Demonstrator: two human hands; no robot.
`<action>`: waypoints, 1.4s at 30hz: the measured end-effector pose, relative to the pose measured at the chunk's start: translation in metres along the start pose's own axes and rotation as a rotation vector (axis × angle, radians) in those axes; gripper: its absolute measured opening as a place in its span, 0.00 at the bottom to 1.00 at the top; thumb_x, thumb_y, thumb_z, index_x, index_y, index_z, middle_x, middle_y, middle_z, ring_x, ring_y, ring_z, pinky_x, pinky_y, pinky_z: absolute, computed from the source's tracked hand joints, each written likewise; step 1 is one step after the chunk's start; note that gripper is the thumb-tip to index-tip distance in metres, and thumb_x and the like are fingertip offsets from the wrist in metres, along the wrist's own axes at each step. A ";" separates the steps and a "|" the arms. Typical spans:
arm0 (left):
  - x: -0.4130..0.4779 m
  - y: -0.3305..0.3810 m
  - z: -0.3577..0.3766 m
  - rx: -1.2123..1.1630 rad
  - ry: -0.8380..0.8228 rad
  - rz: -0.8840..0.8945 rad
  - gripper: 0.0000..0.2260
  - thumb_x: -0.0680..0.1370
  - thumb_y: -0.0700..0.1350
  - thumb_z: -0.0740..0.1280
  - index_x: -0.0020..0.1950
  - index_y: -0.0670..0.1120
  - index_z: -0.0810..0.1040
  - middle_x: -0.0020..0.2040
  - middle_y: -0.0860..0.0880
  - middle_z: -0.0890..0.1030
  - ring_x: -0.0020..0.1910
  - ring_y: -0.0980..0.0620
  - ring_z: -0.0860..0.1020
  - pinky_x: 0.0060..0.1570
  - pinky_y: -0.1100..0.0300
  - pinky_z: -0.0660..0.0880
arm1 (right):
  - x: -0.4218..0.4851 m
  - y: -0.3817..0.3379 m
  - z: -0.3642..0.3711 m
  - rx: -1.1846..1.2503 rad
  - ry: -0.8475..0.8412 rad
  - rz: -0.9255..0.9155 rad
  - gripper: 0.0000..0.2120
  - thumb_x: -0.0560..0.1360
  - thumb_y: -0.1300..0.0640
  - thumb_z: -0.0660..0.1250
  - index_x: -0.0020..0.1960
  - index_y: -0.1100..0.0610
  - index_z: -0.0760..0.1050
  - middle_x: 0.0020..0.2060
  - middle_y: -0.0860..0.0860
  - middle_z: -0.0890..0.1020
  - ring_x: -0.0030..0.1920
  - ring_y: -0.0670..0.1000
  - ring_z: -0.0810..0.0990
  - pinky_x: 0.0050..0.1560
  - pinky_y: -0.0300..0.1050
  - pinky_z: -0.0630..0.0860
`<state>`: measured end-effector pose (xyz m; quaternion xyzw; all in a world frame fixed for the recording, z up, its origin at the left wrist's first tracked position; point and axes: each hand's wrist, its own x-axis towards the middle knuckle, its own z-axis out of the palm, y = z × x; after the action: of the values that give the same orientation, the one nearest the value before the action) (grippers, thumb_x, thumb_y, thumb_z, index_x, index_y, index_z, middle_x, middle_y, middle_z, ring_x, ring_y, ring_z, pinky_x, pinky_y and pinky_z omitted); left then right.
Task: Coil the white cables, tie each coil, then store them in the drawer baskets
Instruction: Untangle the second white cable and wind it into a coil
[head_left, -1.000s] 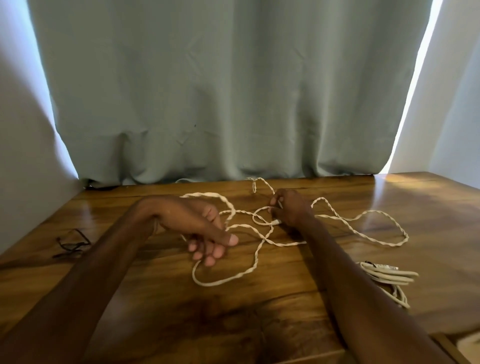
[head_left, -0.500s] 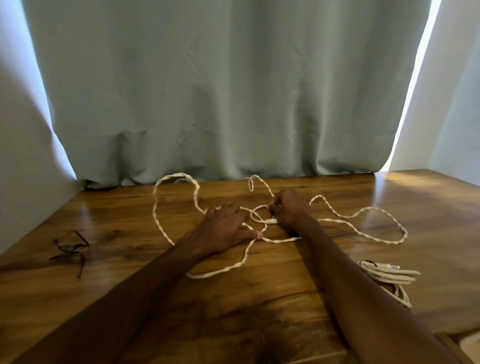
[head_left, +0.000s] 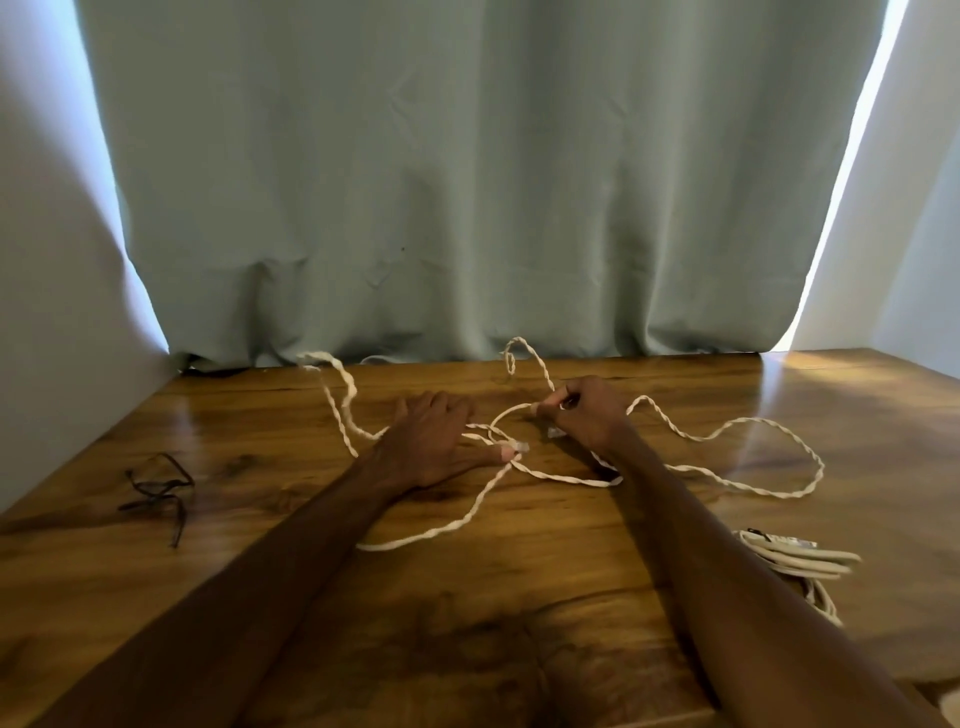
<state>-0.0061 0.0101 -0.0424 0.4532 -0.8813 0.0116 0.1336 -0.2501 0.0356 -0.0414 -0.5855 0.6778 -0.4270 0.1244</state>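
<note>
A long white braided cable (head_left: 748, 488) sprawls in loose loops across the middle of the wooden table (head_left: 519, 613). My right hand (head_left: 589, 413) pinches a strand of it near one small white connector. My left hand (head_left: 431, 444) lies palm down on the cable, fingers spread, with its thumb pressing a strand next to another connector. A second white cable, coiled (head_left: 800, 561), lies at the right by my right forearm. No drawer or basket shows.
Thin dark ties (head_left: 156, 488) lie in a tangle at the table's left. A grey-green curtain (head_left: 467, 182) hangs along the table's back edge, with white walls on both sides. The table's near right corner ends by my right elbow.
My left hand moved from a raised, curled pose down flat onto the cable near my right hand. A cable loop swung out to the back left. My right hand lifted slightly.
</note>
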 end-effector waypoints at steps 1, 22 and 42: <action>-0.001 0.000 -0.002 -0.022 0.022 0.008 0.37 0.68 0.84 0.52 0.59 0.56 0.74 0.60 0.54 0.78 0.63 0.49 0.73 0.66 0.44 0.64 | 0.000 0.000 0.000 0.019 -0.004 0.003 0.08 0.68 0.48 0.81 0.40 0.51 0.86 0.39 0.46 0.86 0.43 0.48 0.84 0.51 0.55 0.83; -0.010 -0.009 -0.051 -0.786 0.341 0.113 0.08 0.73 0.55 0.78 0.46 0.51 0.86 0.40 0.55 0.86 0.40 0.55 0.83 0.41 0.63 0.77 | 0.003 0.008 -0.014 0.012 0.564 0.135 0.04 0.76 0.51 0.72 0.46 0.52 0.81 0.44 0.49 0.85 0.47 0.53 0.83 0.51 0.52 0.80; -0.013 -0.097 -0.038 -0.561 0.675 -0.303 0.10 0.78 0.56 0.72 0.45 0.50 0.84 0.39 0.56 0.82 0.41 0.57 0.80 0.38 0.63 0.71 | 0.000 0.003 -0.016 -0.145 0.121 0.003 0.10 0.79 0.51 0.68 0.58 0.54 0.78 0.54 0.54 0.81 0.58 0.56 0.79 0.55 0.51 0.75</action>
<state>0.0873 -0.0313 -0.0187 0.4939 -0.6815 -0.1000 0.5307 -0.2632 0.0421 -0.0339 -0.5651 0.7140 -0.4113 0.0411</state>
